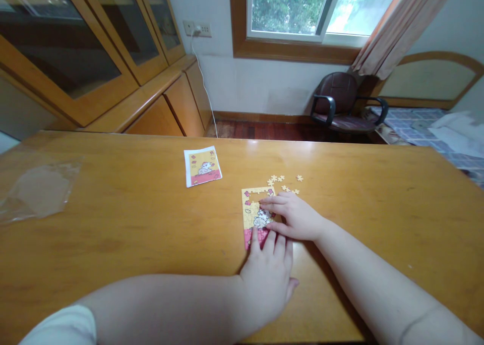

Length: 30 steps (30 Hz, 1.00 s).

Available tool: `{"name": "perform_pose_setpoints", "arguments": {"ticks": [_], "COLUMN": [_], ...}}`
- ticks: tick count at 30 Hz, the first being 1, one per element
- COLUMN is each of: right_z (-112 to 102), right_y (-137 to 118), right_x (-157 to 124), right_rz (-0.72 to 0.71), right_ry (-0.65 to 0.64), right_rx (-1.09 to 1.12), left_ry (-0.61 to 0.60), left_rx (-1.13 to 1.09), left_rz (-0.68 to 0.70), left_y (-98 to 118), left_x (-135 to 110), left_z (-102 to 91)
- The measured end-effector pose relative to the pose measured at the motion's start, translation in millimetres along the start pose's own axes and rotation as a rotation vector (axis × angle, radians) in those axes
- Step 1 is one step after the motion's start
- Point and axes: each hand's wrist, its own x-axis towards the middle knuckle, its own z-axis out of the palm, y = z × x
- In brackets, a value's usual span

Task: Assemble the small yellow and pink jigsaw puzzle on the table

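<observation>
A partly filled jigsaw puzzle [248,219] lies on the wooden table, with a yellow upper area, a pink lower band and a white cartoon animal. Its upper middle shows a gap inside the frame. My left hand [266,274] rests flat on the lower edge, fingers spread over the pink band. From the right, my right hand [294,215] reaches across the puzzle, its fingertips touching the middle near the gap; the fingers are stretched out and cover the right side. Several loose puzzle pieces [281,178] lie just beyond the puzzle's top right corner.
A printed reference picture [204,167] lies on the table [151,224] to the puzzle's upper left. At the far left is a clear plastic bag [40,191]. Beyond the table stand a glass-door cabinet [128,82], an armchair [336,100] and a bed [423,128].
</observation>
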Motion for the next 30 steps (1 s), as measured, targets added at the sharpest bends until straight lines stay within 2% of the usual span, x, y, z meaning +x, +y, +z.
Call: {"name": "perform_pose_setpoints", "arguments": {"ticks": [19,26,28,30], "right_z": [-0.3,0.6,1.0,-0.3], "right_y": [3.5,1.7,3.2,8.6], "right_x": [-0.1,-0.2,-0.7,-2.9], "right_rz": [0.04,0.083,0.083,0.132], "right_ry": [0.064,0.044,0.074,0.167], "right_rx": [0.015,-0.042,-0.058,-0.101], "left_ry": [-0.019,-0.015,-0.014,-0.011], "left_rx": [0.023,0.005,-0.003,-0.005], "left_rz": [0.003,-0.009,-0.011,-0.011], "left_y": [-0.9,0.8,1.1,0.9], "left_x": [0.2,-0.2,-0.3,-0.5], "left_z": [2.6,2.4,2.6,3.0]}}
